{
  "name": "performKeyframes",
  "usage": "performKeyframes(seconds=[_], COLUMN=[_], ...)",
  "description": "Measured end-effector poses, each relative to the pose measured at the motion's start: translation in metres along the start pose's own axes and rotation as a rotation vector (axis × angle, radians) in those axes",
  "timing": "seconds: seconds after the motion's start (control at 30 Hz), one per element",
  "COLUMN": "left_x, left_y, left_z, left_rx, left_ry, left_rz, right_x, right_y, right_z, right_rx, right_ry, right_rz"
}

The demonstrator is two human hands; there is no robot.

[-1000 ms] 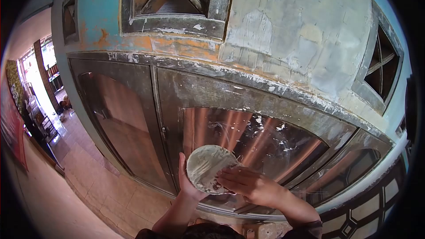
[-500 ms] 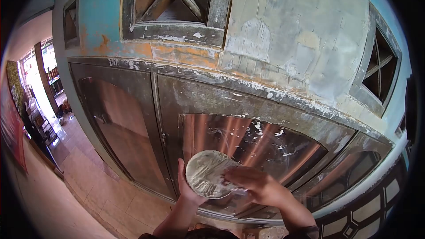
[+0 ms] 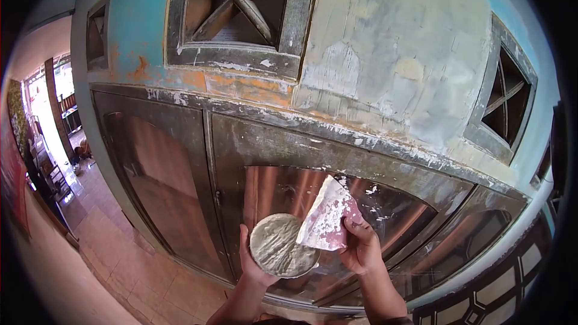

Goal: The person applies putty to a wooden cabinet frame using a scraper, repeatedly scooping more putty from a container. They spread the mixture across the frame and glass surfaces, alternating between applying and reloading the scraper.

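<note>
My left hand (image 3: 253,268) is closed around the side of a round tub of putty (image 3: 277,247), holding it from below and the left. Thick off-white putty fills the tub, its surface ridged with scrape marks. In my right hand (image 3: 363,249) is a pink putty spreader (image 3: 333,216), pinched near its right edge with the thumb on its face. White putty is smeared over much of the spreader. Its lower left corner overlaps the tub's right rim in this view. Both hands are in front of a glazed wooden door panel.
Above the wooden frame (image 3: 259,129), a wall patch (image 3: 397,30) carries grey-white filler. A window frame with crossed bars (image 3: 238,54) sits upper left of it, a smaller one (image 3: 504,96) on the right. A tiled floor (image 3: 102,216) leads to a bright doorway at left.
The spreader has come up off the putty and turned, so its smeared face shows. My right hand has rotated thumb-up. The tub has shifted slightly down and left.
</note>
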State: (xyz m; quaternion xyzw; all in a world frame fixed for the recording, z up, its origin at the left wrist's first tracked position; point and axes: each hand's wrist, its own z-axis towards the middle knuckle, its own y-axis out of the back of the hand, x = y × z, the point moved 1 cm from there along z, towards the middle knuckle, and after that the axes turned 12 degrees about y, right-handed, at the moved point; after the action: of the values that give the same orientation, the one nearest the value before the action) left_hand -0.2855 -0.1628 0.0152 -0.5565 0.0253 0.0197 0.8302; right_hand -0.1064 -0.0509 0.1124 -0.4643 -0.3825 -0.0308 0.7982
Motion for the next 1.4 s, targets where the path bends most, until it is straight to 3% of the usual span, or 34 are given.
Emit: performKeyframes(seconds=[0.23, 0.3, 0.33, 0.37, 0.43, 0.47, 0.57, 0.6, 0.67, 0.7, 0.77, 0.87, 1.4], left_x=[0.001, 0.0, -0.002, -0.003, -0.008, -0.009, -0.011, -0.009, -0.004, -0.007, -0.011, -0.012, -0.027], left_y=[0.0, 0.002, 0.001, 0.001, 0.005, 0.007, -0.006, -0.015, -0.03, -0.027, -0.018, -0.022, 0.003], left_z=[-0.001, -0.004, -0.006, -0.008, -0.011, -0.013, -0.017, -0.017, -0.017, -0.018, -0.018, -0.014, 0.005], left_rx=[-0.037, -0.008, -0.014, -0.021, -0.083, -0.148, -0.2, -0.197, -0.434, -0.431, -0.174, -0.146, -0.281], left_ry=[-0.021, -0.022, -0.028, -0.034, -0.058, -0.082, -0.092, -0.093, -0.23, -0.231, -0.133, -0.113, -0.114], left_rz=[0.006, -0.002, 0.009, 0.02, 0.042, 0.061, 0.044, 0.047, 0.257, 0.261, 0.012, 0.041, 0.067], right_x=[0.024, 0.037, 0.045, 0.05, 0.058, 0.057, 0.045, 0.046, 0.05, 0.053, 0.056, 0.058, 0.03], right_y=[-0.06, -0.082, -0.096, -0.109, -0.139, -0.145, -0.155, -0.157, -0.162, -0.167, -0.175, -0.18, -0.162], right_z=[0.013, 0.016, 0.012, 0.016, 0.027, 0.036, 0.063, 0.073, 0.094, 0.1, 0.107, 0.118, 0.156], right_rx=[0.084, 0.277, 0.329, 0.334, 0.674, 0.678, 0.714, 0.711, 0.675, 0.66, 0.58, 0.495, 0.345], right_ry=[0.196, 0.518, 0.698, 0.7, 1.28, 1.282, 1.568, 1.595, 1.636, 1.67, 1.732, 1.744, 1.594], right_rz=[-0.07, -0.525, -0.909, -0.911, -1.602, -1.6, -2.093, -2.16, -2.273, -2.262, -2.272, -2.292, -2.327])
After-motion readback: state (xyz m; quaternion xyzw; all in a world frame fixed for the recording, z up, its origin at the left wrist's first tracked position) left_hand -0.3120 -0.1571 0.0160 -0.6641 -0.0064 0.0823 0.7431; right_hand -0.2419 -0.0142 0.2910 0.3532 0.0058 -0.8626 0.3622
